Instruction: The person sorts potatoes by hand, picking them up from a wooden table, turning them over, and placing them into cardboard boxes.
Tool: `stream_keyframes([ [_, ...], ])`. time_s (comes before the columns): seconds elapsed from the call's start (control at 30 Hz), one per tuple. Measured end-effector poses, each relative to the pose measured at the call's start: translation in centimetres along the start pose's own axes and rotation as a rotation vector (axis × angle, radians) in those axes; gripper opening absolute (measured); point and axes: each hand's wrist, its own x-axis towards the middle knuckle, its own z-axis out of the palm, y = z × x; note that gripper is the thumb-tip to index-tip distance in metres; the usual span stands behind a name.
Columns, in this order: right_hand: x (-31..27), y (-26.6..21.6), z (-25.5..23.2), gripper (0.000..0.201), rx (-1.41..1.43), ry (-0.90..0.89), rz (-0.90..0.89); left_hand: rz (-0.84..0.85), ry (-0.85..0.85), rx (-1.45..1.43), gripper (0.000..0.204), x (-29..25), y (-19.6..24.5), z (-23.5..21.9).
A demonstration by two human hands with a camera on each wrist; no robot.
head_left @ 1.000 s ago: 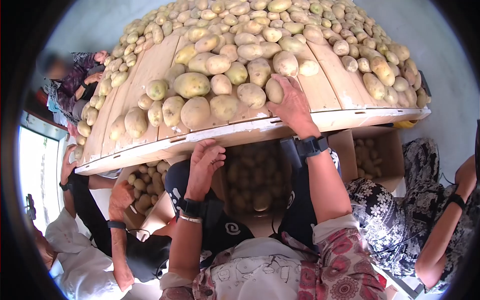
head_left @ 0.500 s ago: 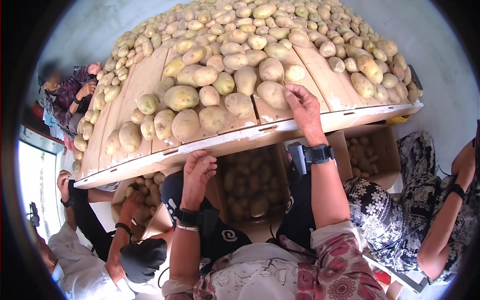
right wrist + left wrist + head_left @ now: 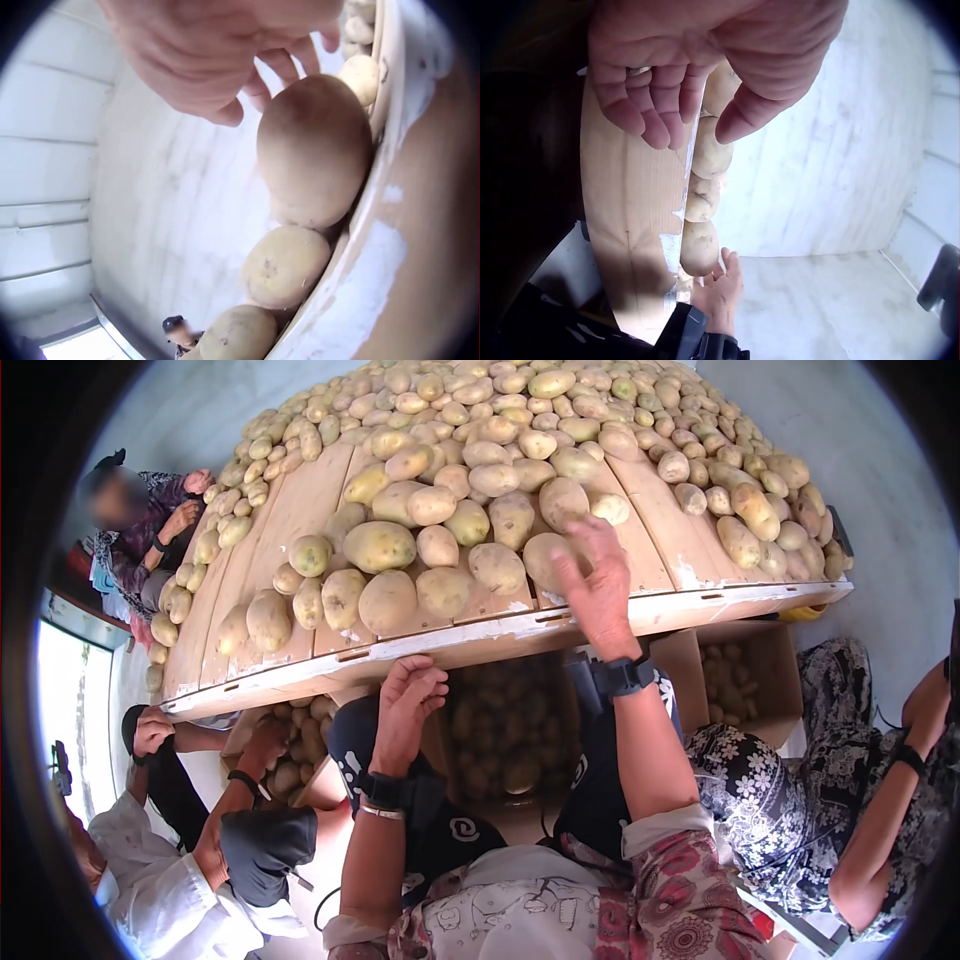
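My right hand is just right of a large potato at the front edge of the slatted wooden table. Its fingers are spread, loosely bent and blurred, and grip nothing. In the right wrist view that potato sits right by the fingertips, with smaller potatoes lined up along the edge. My left hand is at the table's front board, palm turned up and fingers loosely bent. Seen from the left wrist, the left hand holds nothing, with edge potatoes behind it.
Potatoes are heaped over the table's back. Below stand cardboard boxes of potatoes, one between my knees, another to the right. People sit at both sides; a left neighbour's hand reaches into a box.
My right hand has let go of the large potato, which lies turned at the edge, and its fingers have spread. My left hand stays near the front board. The left neighbour's hands have shifted.
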Motion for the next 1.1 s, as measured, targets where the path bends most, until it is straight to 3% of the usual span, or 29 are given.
stream_keyframes([
  [0.07, -0.9, -1.6, 0.7, 0.038, -0.02, -0.044, -0.061, 0.002, -0.01, 0.003, 0.017, 0.1, -0.1, 0.0],
  [0.13, -1.2, -3.8, 1.0, 0.042, -0.15, -0.204, -0.349, -0.008, -0.019, 0.008, 0.019, 0.1, 0.0, 0.1],
  [0.37, -1.7, -2.9, 4.0, 0.049, -0.473, -0.232, -0.264, -0.014, -0.025, 0.016, 0.019, -0.1, 0.1, 0.5],
  [0.57, -1.2, -3.5, 3.2, 0.047, -0.335, -0.26, -0.213, -0.036, -0.069, 0.025, 0.02, -0.2, 0.3, 0.6],
  [0.77, -2.5, -4.7, 1.2, 0.039, -0.384, -0.295, -0.241, -0.048, -0.081, 0.029, 0.024, 0.0, 0.3, 0.6],
  [0.93, -3.2, -5.2, 0.4, 0.033, -0.291, -0.273, -0.237, 0.004, -0.206, 0.031, 0.042, -0.7, 1.2, 1.5],
  [1.1, -3.4, -3.2, 0.6, 0.039, -0.17, -0.304, -0.278, -0.019, -0.194, 0.064, 0.041, -0.5, 1.2, 1.0],
])
